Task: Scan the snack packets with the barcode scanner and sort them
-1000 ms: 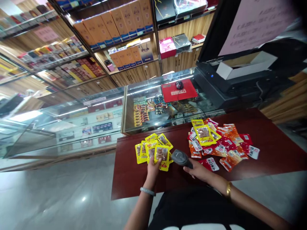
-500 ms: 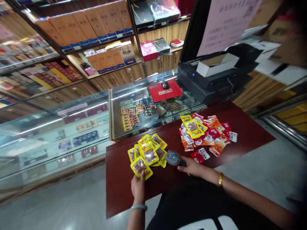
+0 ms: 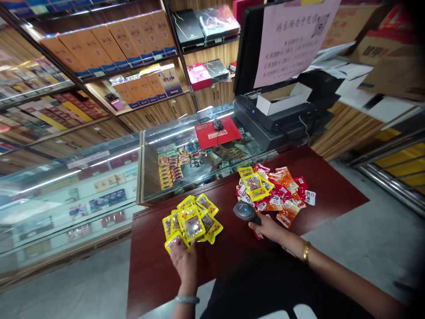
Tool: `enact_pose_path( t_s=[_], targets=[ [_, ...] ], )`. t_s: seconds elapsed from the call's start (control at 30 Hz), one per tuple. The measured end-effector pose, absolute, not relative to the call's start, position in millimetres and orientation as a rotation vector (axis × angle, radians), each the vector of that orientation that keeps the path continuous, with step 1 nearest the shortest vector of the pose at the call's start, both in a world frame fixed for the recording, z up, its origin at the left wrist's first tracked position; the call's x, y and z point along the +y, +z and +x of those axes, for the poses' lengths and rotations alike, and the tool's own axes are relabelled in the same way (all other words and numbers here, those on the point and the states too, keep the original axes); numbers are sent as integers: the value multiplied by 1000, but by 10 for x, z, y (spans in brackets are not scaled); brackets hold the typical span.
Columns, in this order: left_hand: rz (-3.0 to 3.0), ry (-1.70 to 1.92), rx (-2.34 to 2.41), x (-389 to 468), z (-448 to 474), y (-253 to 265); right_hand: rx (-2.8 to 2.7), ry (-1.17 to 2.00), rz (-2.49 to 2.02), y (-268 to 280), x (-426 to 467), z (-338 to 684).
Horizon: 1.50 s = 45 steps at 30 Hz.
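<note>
— Yellow packets [image 3: 191,220] sit fanned on the red table [image 3: 152,270], left of the scanner [image 3: 245,211]?
— Yes. Left hand [image 3: 183,261] pinches the nearest one; right hand [image 3: 268,229] grips the scanner, apparently aimed toward them.

desk [image 3: 332,195]: dark red, before me | on it: yellow packets [image 3: 192,219] my left side, red-orange packet pile [image 3: 275,192] right

Yellow snack packet [image 3: 175,239] and black scanner [image 3: 244,211], both hand-held.
</note>
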<state>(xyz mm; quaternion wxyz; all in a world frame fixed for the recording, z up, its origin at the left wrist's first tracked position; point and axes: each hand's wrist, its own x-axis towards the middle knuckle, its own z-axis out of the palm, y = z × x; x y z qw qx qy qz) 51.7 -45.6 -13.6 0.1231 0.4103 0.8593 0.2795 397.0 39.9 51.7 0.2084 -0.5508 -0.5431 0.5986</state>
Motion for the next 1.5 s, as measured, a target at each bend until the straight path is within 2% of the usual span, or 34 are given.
enact_pose_path(
  t_s=[0.2, 0.33, 0.47, 0.63, 0.9, 1.33, 1.5],
  targets=[
    [1492, 700, 1853, 672, 2254, -43, -1457, 1573, -1547, 469, 566, 4599],
    [1451, 475, 1961, 1282, 3151, -55, -1458, 1455, -1575, 357, 670, 4982],
    [1375, 420, 2068, 1510, 3511, -79, -1469, 1463, -1609, 295, 812, 5276],
    [1184, 616, 2010, 1416, 3470, -135, -1447, 1529, -1524, 353, 963, 5484],
    [718, 1090, 1637, 857, 3069, -287, -1494, 1765, -1457, 360, 1004, 5433],
    [833, 1130, 1767, 149, 2505, -82, -1619, 1897, -1291, 550, 870, 4802],
    [973, 1029, 2146, -77, 1983, 125, -1651, 1943, -1253, 524, 792, 4696]
  ],
)
